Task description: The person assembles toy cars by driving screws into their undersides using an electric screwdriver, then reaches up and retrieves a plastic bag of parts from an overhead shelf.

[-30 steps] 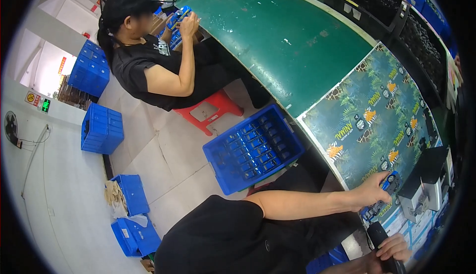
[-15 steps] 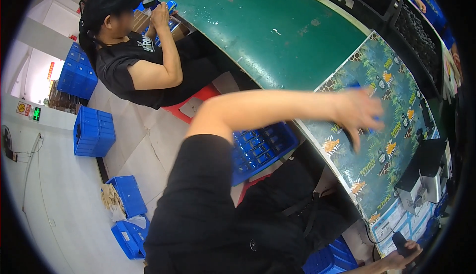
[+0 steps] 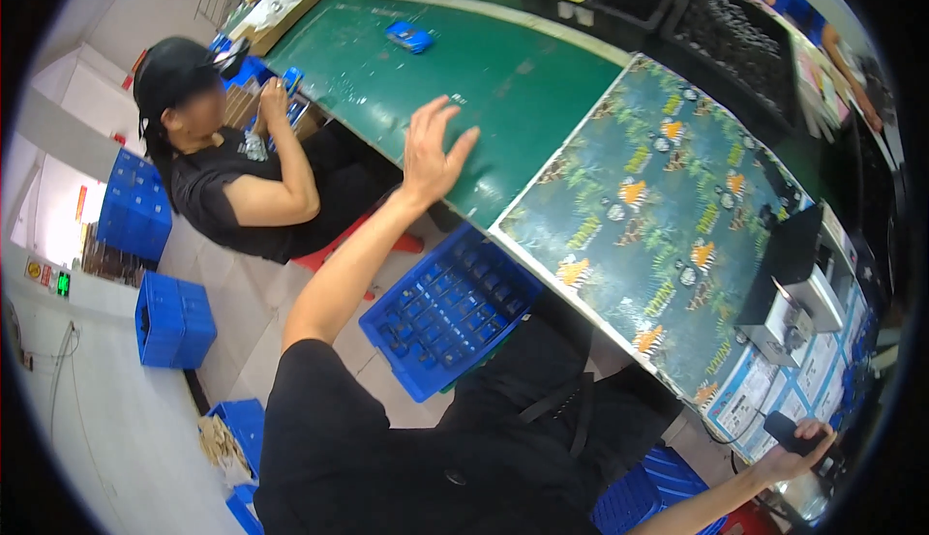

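Observation:
My left hand (image 3: 434, 156) reaches out over the green tabletop (image 3: 527, 124), fingers apart and holding nothing. Beyond it, toward the far left of that surface, lies a blue toy car (image 3: 409, 37). At the lower right, my right hand (image 3: 805, 446) has its fingers around a dark oblong thing (image 3: 792, 431), whose kind I cannot make out. That hand is beside a small machine with a black upright panel and a silver metal block (image 3: 782, 330). A patterned mat (image 3: 605, 221) with animal prints covers the table between my two hands.
A blue tray (image 3: 423, 387) of dark-blue parts sits below the table's near edge. At the left, a seated person (image 3: 254, 182) holds a small blue thing. Black trays (image 3: 735, 46) of dark pieces stand at the back. Blue crates (image 3: 174, 317) are stacked along the left.
My left hand has swung left from the mat to above the green tabletop. Blue showed beneath it before; now the blue toy car lies farther off. The view has shifted.

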Available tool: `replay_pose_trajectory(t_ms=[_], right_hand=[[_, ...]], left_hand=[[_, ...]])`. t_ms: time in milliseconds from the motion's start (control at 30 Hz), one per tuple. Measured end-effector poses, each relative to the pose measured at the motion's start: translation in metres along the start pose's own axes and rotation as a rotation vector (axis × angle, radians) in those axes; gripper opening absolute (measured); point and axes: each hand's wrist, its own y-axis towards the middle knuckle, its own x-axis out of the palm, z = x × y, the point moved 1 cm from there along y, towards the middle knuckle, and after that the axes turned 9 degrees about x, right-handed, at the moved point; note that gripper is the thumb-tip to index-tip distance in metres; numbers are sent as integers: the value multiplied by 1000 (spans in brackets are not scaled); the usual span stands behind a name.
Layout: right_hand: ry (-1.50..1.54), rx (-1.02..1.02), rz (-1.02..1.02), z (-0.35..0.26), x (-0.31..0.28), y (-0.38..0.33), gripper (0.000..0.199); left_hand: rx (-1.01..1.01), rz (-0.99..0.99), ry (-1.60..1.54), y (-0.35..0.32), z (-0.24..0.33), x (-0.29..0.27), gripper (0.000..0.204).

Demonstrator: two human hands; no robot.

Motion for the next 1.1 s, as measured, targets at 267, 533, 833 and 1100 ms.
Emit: replay_pose_trajectory(t_ms=[267,533,833,1100], right_hand=[[-12,-8,-74,14,-35,6,22],[-114,-147,-120,28,-63,29,29],[-102,28,121,19,-86,-1,27],[-49,-13,-122,-15,30,-27,28]], left_hand=[[574,-79,-642,74,247,32,48],[869,-65,-940,90,386,20,53],[858,-97,-1094,94,447,25,42],[1075,-528,-597,154,598,117,29]])
